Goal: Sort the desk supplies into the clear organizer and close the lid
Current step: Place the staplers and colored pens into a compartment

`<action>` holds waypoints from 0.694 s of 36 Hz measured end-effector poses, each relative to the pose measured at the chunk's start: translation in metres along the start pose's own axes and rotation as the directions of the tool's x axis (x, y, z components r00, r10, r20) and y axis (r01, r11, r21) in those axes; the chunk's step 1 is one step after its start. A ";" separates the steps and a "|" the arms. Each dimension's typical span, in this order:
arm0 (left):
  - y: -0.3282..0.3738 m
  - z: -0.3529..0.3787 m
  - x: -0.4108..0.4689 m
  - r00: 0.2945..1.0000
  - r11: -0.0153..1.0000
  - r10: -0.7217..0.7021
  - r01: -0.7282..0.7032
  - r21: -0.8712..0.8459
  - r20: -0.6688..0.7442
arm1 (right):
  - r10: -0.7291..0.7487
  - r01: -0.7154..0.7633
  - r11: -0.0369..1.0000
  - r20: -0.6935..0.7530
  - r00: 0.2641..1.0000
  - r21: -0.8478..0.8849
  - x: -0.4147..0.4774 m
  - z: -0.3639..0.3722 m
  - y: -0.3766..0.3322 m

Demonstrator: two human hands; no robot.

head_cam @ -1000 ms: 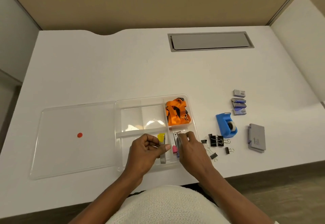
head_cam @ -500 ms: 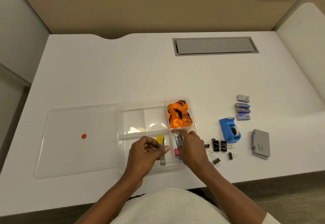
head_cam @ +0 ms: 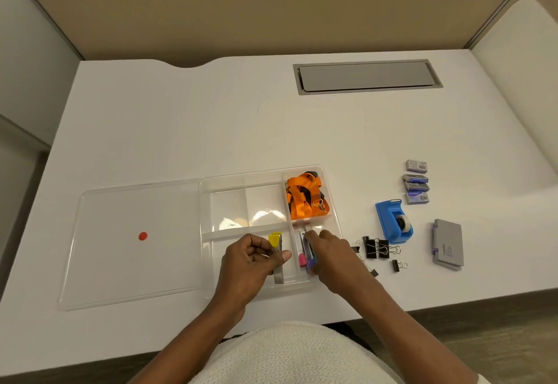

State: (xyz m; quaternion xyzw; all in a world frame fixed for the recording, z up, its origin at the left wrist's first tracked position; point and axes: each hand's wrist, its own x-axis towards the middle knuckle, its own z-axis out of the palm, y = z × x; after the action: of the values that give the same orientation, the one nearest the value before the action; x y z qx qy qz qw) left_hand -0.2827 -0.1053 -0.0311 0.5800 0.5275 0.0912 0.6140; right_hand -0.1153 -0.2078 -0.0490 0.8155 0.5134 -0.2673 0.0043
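Observation:
The clear organizer (head_cam: 211, 186) lies near the desk's front edge, its lid (head_cam: 133, 244) open flat to the left. Orange lanyards (head_cam: 305, 195) fill the back right compartment. My left hand (head_cam: 247, 266) grips a grey tool with a yellow end (head_cam: 276, 244) over the front middle compartment. My right hand (head_cam: 335, 258) holds a blue-handled metal tool (head_cam: 309, 252) in the front right compartment, beside a pink-handled one (head_cam: 302, 258).
Right of the organizer lie black binder clips (head_cam: 377, 248), a blue tape dispenser (head_cam: 394, 222), several small staple boxes (head_cam: 416, 184) and a grey flat case (head_cam: 448, 244). A grey cable hatch (head_cam: 367, 75) is set in the back of the desk.
My right hand has slid a little toward the far end of the front right compartment with the blue-handled tool. The left hand holds its tool in the same place. The camera tilted slightly.

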 end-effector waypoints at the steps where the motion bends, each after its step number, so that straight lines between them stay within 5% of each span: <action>1: 0.000 0.000 0.000 1.000 1.000 0.000 0.000 0.002 0.001 | -0.013 0.012 1.000 -0.005 1.000 -0.028 -0.001 0.002 0.000; 12: 0.003 -0.002 0.002 1.000 1.000 -0.012 0.012 0.008 0.023 | -0.072 0.069 0.997 -0.101 0.992 -0.038 -0.012 0.021 0.007; 18: 0.014 0.003 -0.001 0.997 0.998 -0.007 0.011 -0.066 0.072 | -0.041 0.036 0.999 -0.301 0.953 -0.023 -0.027 -0.003 0.005; 21: 0.022 0.005 -0.003 0.992 0.992 -0.001 0.017 -0.124 0.127 | 0.064 0.046 0.958 -0.366 0.928 0.283 -0.033 -0.026 -0.001; 25: 0.028 0.010 -0.003 0.984 0.995 0.060 -0.045 -0.089 0.165 | 0.173 0.094 0.720 -0.308 0.936 0.688 -0.038 -0.045 -0.008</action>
State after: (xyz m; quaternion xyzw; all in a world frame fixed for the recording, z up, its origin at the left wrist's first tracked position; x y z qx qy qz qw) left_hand -0.2622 -0.1054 -0.0092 0.5727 0.4541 0.0806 0.6777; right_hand -0.1151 -0.2236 0.0081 0.8025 0.3504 -0.2896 -0.3864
